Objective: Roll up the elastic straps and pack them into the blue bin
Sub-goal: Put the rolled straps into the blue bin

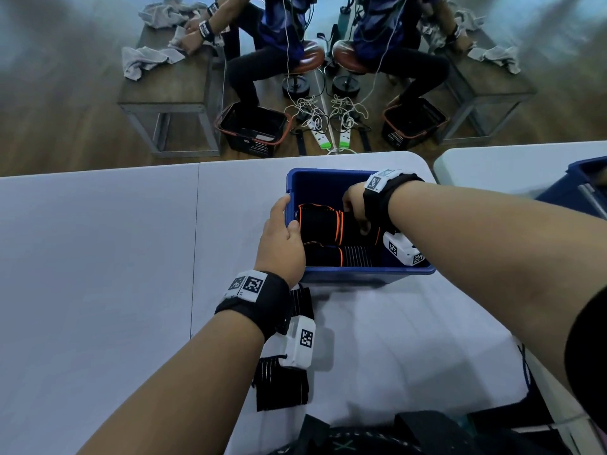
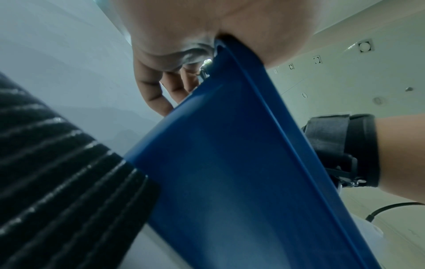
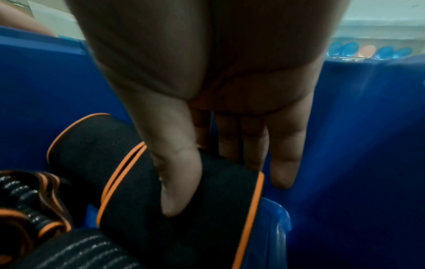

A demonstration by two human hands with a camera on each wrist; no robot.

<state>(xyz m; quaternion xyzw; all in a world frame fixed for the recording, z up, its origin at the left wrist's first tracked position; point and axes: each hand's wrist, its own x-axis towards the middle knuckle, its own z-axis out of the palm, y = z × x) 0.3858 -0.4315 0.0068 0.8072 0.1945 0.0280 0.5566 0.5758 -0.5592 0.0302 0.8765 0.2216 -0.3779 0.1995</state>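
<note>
The blue bin (image 1: 361, 276) stands on the white table and holds several rolled black straps with orange trim (image 1: 320, 223). My left hand (image 1: 282, 238) grips the bin's left rim, thumb inside, fingers curled outside (image 2: 161, 85) against the wall (image 2: 230, 163). Inside the bin, my right hand (image 1: 356, 208) pinches one rolled strap (image 3: 184, 236) between the thumb in front and the fingers behind (image 3: 214, 182). Another roll (image 3: 92, 145) lies to its left. One flat black ribbed strap (image 1: 282, 385) lies on the table under my left wrist, also seen close up (image 2: 57, 182).
A second blue bin (image 1: 584, 188) sits at the right edge on a neighbouring table. Dark gear (image 1: 361, 438) lies at the near table edge. Beyond the table are the floor, black baskets (image 1: 253, 129), cables and seated people at benches.
</note>
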